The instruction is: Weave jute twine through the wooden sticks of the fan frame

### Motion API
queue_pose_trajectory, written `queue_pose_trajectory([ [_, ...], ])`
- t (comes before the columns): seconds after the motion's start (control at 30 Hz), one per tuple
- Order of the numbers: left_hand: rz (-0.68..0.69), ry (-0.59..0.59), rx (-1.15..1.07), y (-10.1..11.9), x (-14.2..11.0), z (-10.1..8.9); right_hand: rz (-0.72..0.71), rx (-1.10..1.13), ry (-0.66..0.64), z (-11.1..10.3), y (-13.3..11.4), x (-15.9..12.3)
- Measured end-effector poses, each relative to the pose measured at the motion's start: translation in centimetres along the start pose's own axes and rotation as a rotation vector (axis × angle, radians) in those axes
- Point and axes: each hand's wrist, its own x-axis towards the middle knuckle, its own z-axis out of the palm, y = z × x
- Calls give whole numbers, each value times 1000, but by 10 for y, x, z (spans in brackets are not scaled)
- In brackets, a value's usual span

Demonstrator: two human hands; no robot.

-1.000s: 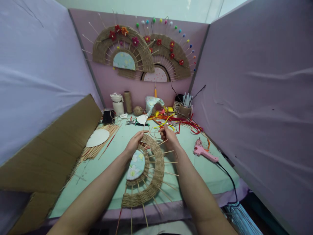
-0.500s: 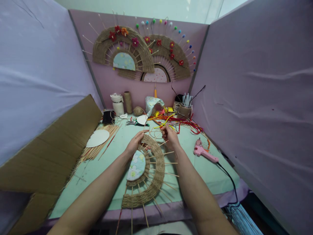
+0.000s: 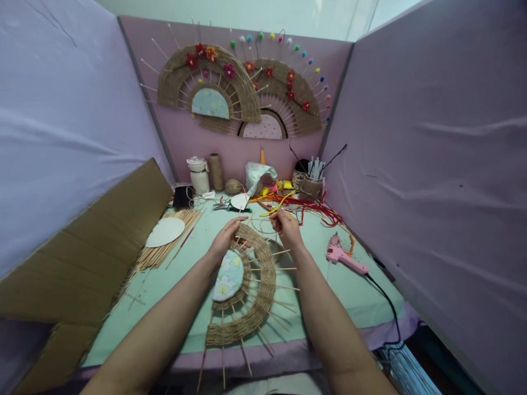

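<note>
A half-round woven twine fan [image 3: 265,285] with thin wooden sticks poking out stands on its side over the table's near edge. Blue flowered cloth [image 3: 229,276] covers its inner half disc. My left hand [image 3: 225,238] grips the fan's upper end, its thumb along the top and fingertips showing behind the weave. My right hand [image 3: 285,226] is pinched on a thin twine [image 3: 259,219], which stretches across from the fan's top by the left thumb. A loose loop of twine hangs between the hands, and its far end is hard to follow.
A pink glue gun [image 3: 343,258] lies at right with its black cord. Thin sticks [image 3: 154,255] under a white oval card [image 3: 164,233] lie left, beside cardboard [image 3: 94,258]. Behind are pliers [image 3: 222,206], a twine ball [image 3: 233,186], a white jar [image 3: 198,176] and red pipe cleaners [image 3: 317,206].
The twine between my hands has come into a nearly level, straighter line. The fan has tilted slightly, its upper end shifting a little left. Both hands keep their holds.
</note>
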Motion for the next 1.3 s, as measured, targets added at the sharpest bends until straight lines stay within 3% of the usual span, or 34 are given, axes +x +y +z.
queue_pose_trajectory([
  [0.17,25,69,-50,8,1,-6,84,-40,-23,0,-3,-2],
  [0.5,69,76,-127,8,1,-11,231,-116,-125,0,-5,-5],
  [0.7,20,125,-324,8,4,-13,458,-34,-387,5,-11,-12],
  [0.77,0,140,-388,10,3,-11,490,-17,-407,6,-14,-14],
  [0.93,-118,101,-520,15,-2,-6,462,33,-357,3,-15,-13],
  [1.1,-282,41,-468,9,-1,-15,405,23,-334,0,-10,-10],
  [1.3,-256,-38,-438,7,2,-20,381,-17,-344,0,-10,-10],
])
